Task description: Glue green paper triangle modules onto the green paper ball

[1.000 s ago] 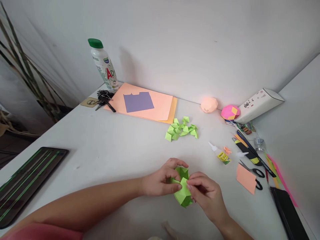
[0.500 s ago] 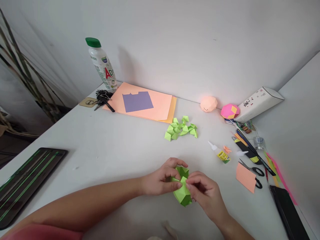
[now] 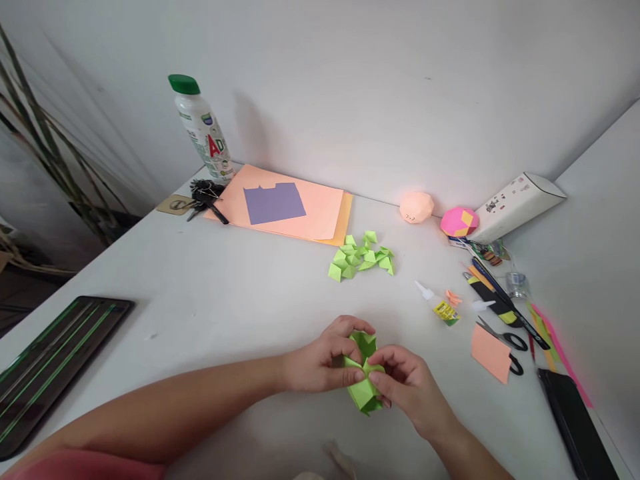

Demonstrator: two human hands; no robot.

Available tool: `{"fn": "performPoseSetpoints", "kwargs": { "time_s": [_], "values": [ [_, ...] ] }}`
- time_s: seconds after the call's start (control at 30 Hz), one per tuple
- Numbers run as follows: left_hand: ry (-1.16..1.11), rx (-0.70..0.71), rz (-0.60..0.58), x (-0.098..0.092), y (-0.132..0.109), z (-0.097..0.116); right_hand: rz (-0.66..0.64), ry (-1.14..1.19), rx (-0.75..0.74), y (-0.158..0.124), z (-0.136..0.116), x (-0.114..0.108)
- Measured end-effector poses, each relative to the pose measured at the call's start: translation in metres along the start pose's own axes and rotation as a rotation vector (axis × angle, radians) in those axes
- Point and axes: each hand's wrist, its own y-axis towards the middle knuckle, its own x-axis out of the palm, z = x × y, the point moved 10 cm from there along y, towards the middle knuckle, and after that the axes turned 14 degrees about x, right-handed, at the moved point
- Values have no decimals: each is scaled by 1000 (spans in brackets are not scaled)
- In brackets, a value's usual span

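A partly built green folded-paper model (image 3: 364, 393) sits low over the white table (image 3: 240, 293), held between both hands. My left hand (image 3: 323, 360) grips its left side with curled fingers, thumb on top. Pinching its right side from the opposite direction is my right hand (image 3: 407, 387), fingertips pressed together on a flap. Behind them lies a heap of several loose green folded paper units (image 3: 361, 259).
Peach sheets with a purple piece (image 3: 280, 207), a green-capped bottle (image 3: 200, 130) and keys (image 3: 203, 197) stand at the back left. A peach paper ball (image 3: 417, 207), a pink ball (image 3: 459, 222), a white carton (image 3: 517, 203), glue (image 3: 437, 303), scissors (image 3: 503, 340) and pens lie right. A dark tablet (image 3: 50, 363) is at left.
My right hand's fingers have shifted slightly down and left over the green model, turning it a little. The view has drifted slightly.
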Motion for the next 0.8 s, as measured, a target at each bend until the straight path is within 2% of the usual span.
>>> {"fn": "performPoseSetpoints", "kwargs": {
  "time_s": [0.3, 0.5, 0.6, 0.7, 0.8],
  "values": [
    [-46, 4, -17, 3, -1, -2, 36, -7, -30, -4, -6, 5],
    [-177, -16, 170, -7, -9, -15, 112, 161, -169, -5, -9, -13],
    [-302, -31, 102, 6, -8, -14, 102, 246, -263, -8, -13, -17],
    [-389, -55, 41, 18, -9, -12, 59, 282, -297, -10, -15, -12],
    [-447, -64, 72, 19, -11, -13, 45, 265, -298, -11, -16, -8]
  ]
}}
